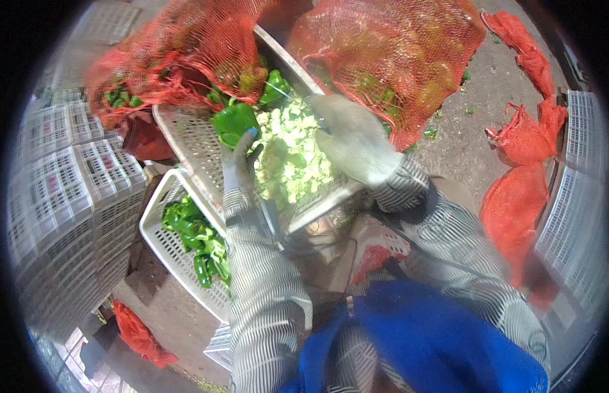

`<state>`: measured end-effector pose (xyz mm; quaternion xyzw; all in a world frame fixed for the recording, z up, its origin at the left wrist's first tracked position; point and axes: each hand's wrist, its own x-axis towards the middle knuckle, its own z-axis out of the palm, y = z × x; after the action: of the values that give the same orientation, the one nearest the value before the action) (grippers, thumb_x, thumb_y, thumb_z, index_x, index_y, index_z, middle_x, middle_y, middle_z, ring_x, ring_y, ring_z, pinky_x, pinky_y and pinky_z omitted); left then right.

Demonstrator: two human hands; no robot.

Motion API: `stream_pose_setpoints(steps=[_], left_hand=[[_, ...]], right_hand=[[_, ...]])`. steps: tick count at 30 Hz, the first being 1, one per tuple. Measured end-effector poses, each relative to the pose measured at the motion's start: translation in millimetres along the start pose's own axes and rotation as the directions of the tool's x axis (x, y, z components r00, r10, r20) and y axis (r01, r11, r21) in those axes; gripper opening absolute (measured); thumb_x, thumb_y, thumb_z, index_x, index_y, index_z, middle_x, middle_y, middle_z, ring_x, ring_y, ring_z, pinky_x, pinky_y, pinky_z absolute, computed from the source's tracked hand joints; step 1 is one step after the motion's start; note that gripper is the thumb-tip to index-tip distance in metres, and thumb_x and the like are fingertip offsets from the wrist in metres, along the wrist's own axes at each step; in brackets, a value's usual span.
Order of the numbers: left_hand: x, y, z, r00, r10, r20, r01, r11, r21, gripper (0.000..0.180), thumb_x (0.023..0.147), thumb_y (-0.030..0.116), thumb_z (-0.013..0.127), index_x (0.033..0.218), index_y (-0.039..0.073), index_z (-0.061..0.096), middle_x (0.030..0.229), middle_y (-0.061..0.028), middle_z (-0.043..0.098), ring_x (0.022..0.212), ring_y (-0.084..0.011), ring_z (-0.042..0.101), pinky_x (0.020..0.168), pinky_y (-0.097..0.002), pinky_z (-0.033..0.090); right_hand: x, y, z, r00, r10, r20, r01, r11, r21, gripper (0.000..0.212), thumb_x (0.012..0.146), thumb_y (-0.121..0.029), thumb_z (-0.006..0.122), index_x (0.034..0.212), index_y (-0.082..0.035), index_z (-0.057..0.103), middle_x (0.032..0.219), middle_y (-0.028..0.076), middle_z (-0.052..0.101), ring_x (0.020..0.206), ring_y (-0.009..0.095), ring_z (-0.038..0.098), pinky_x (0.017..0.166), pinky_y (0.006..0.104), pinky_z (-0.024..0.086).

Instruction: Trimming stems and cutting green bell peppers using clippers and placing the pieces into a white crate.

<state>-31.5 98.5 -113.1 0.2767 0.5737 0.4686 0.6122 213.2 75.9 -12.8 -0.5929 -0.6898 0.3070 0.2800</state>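
In my gloved left hand (236, 167), the fingers close on the lower side of a green bell pepper (232, 123). A bluish fingertip shows against it. My gloved right hand (360, 141) is smeared by motion, its fingers curled in. A thin pale strip, perhaps a blade, shows at its fingertips; I cannot make out what it is. Both hands are over a pale perforated crate (198, 141). Pale green pepper cores (296, 147) lie heaped between them. Another green pepper (275, 87) sits just beyond the heap.
Red mesh sacks of peppers (396, 56) lie at the far side. To the left, a white basket (161, 255) contains cut green peppers (194, 232), beside stacked grey crates (68, 216). Empty red sacks (514, 209) and more crates (576, 203) line the right.
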Motion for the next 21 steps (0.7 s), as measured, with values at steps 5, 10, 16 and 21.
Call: stream_pose_setpoints(steps=[5,10,16,21], left_hand=[[-152.3,47.3,28.6,0.938,0.339,0.079,-0.341,0.848,0.406,0.074,0.077,0.008,0.072,0.142,0.004,0.036,0.124,-0.0147,0.055,0.111,-0.0218,0.056,0.092,-0.0347,0.050],[-248.1,41.2,13.4,0.897,0.441,0.031,-0.285,0.524,0.803,0.071,0.072,0.023,0.078,0.131,-0.002,0.048,0.118,-0.0218,0.060,0.109,-0.0301,0.059,0.093,-0.0369,0.047],[-233.0,-25.8,-13.4,0.914,0.404,0.049,-0.145,0.210,0.967,0.077,0.070,0.033,0.076,0.134,0.003,0.045,0.115,-0.0262,0.061,0.105,-0.0384,0.061,0.089,-0.0434,0.048],[-230.7,-29.1,14.0,0.886,0.459,-0.066,-0.102,0.332,0.938,0.102,0.067,0.037,0.075,0.148,0.003,0.022,0.111,-0.0325,0.060,0.101,-0.0451,0.061,0.088,-0.0456,0.049]], right_hand=[[-49.2,-43.1,10.1,0.995,-0.050,-0.089,0.080,0.924,0.374,0.035,0.078,-0.018,0.057,0.110,-0.004,0.062,0.102,0.021,0.065,0.098,0.036,0.061,0.086,0.0423,0.048],[-124.1,-39.3,41.5,0.997,-0.036,0.065,0.005,0.904,0.428,0.036,0.078,-0.017,0.059,0.109,0.000,0.060,0.086,0.023,0.064,0.081,0.037,0.064,0.075,0.0417,0.050],[-168.4,-32.3,64.3,0.947,-0.018,0.321,-0.074,0.960,0.271,0.030,0.077,-0.014,0.055,0.103,-0.001,0.062,0.090,0.024,0.064,0.087,0.040,0.063,0.080,0.0441,0.049],[-170.1,-20.9,80.8,0.948,-0.055,0.315,0.005,0.988,0.157,0.027,0.077,-0.011,0.053,0.099,0.001,0.062,0.092,0.026,0.064,0.096,0.041,0.061,0.084,0.0471,0.047]])
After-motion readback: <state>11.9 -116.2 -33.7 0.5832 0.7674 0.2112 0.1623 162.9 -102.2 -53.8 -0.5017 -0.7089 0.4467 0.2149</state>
